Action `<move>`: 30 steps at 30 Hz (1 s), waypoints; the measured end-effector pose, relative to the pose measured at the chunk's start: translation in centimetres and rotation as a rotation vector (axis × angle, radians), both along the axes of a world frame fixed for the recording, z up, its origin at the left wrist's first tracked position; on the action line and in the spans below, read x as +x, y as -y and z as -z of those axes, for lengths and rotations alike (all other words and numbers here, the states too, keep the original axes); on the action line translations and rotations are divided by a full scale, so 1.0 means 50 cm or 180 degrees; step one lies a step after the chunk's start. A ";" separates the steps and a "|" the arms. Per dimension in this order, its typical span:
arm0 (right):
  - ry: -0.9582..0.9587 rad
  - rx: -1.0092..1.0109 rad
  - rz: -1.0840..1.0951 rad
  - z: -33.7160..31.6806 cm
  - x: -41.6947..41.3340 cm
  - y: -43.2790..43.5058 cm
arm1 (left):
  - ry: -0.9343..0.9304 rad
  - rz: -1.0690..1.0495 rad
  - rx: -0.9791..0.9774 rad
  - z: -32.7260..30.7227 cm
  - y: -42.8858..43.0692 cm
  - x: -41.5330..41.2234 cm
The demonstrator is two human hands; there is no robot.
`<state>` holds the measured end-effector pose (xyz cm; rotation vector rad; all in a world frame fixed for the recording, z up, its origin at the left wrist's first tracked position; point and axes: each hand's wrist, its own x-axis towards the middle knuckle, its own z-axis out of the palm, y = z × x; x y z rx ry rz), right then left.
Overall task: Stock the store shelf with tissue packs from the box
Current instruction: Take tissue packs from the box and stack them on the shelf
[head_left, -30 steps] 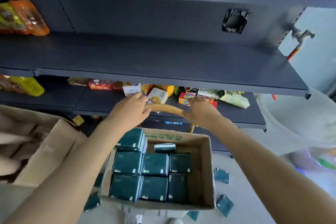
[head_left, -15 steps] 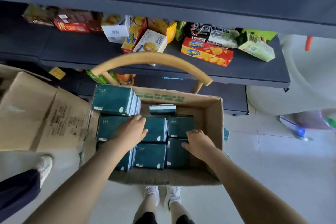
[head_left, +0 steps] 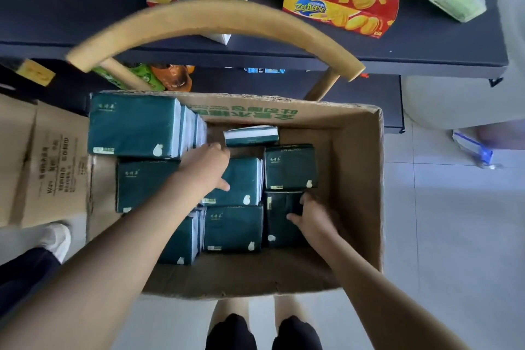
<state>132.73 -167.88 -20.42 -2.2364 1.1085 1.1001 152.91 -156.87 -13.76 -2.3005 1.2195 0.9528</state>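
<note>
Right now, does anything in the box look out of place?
Yes. One small pack at the far wall of the box lies on its edge, white side up, while the other packs lie flat, green face up.

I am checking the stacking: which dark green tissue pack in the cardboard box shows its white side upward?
The small dark green tissue pack by the cardboard box's far wall, past the left hand. It alone shows a white band; the others show green faces.

Shop, dark shelf (head_left: 426, 45), boxed snacks (head_left: 341, 6)
</note>
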 end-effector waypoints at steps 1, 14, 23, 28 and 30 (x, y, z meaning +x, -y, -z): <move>0.0111 0.0026 0.0283 0.002 0.000 -0.002 | 0.0004 0.0039 -0.0025 0.002 -0.001 -0.001; 0.0802 0.0694 0.2221 -0.004 -0.032 -0.013 | -0.0476 -0.0535 -0.0694 -0.013 -0.017 -0.011; 0.1728 0.0751 0.2083 -0.196 -0.022 0.051 | -0.1364 -0.1947 -0.1629 -0.156 -0.014 -0.005; 0.2173 0.0429 0.1731 -0.382 0.047 0.127 | -0.1156 -0.2117 -0.2206 -0.329 0.007 0.039; 0.2398 0.0234 0.1583 -0.468 0.077 0.153 | -0.1079 -0.2184 -0.2442 -0.410 0.013 0.061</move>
